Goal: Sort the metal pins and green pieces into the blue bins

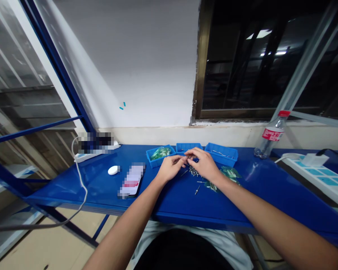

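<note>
My left hand (171, 167) and my right hand (203, 163) meet above the blue table, fingertips pinched close together. Whatever they hold between them is too small to make out. Just below lies a pile of small metal rivet-like pieces (193, 171), with a loose one (197, 190) nearer the table's front edge. Green-tinted clear bags (230, 173) lie beside my right wrist. Behind the hands stand three blue bins: the left bin (157, 162) holds similar green bags, the middle bin (189, 145) is partly hidden by my right hand, and the right bin (228, 159) holds thin metal pieces.
On the blue table (163, 204), a phone (133, 180) and a white oval object (113, 170) lie at the left. A bottle with a red cap (272, 135) stands back right. Power strips (323, 180) (97, 151) lie at both sides; a cable (83, 183) hangs at the left.
</note>
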`<state>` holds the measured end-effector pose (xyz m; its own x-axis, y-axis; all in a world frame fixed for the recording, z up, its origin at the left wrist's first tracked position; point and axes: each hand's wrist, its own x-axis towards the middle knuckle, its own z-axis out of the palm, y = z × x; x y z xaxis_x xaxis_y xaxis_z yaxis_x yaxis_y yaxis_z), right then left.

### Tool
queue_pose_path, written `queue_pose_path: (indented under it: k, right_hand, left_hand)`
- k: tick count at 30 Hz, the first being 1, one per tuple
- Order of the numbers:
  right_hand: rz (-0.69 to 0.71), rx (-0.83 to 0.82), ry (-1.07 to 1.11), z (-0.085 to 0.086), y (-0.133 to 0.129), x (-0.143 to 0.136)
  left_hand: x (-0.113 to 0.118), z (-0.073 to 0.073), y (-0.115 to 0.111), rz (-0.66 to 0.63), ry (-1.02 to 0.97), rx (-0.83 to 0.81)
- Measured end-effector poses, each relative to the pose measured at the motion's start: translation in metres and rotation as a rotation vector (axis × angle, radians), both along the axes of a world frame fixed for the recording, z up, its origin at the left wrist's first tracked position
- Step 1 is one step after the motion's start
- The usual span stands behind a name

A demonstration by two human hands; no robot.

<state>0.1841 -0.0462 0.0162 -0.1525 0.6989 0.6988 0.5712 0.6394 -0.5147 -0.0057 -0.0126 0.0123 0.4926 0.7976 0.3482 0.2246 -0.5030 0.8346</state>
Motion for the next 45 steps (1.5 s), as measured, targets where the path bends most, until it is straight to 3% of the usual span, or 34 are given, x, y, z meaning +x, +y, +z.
queue_pose_path:
  k: [8,17,21,26,32,37,41,45]
  right_hand:
    - [0.089,-0.043,0.014,-0.001,-0.003,-0.003]
    - [0.024,-0.072,0.030,-0.005,0.002,-0.002]
    - [0.036,-0.187,0.143,-0.007,0.003,-0.002]
    - [0.114,-0.336,0.339,-0.014,0.010,0.000]
    - [0.123,-0.406,0.386,-0.020,0.017,0.003]
    - [0.068,-0.317,0.288,-0.017,0.011,0.000]
    - [-0.012,-0.182,0.162,-0.011,0.004,-0.005]
    - [-0.089,-0.063,0.025,-0.005,0.001,-0.003]
  left_hand:
    - [-0.001,-0.001,0.003,0.016,-0.011,-0.083]
    - [0.000,-0.001,0.005,0.049,-0.121,-0.166]
    - [0.001,0.000,0.005,0.047,-0.178,-0.197]
    - [0.001,-0.005,0.008,0.061,-0.161,-0.144]
    - [0.003,-0.007,0.006,0.053,-0.172,-0.062]
    - [0.004,-0.005,0.005,0.048,-0.170,0.017]
    - [0.004,-0.004,0.007,-0.037,-0.299,-0.139]
    - [0.004,0.000,0.004,-0.003,-0.310,-0.228]
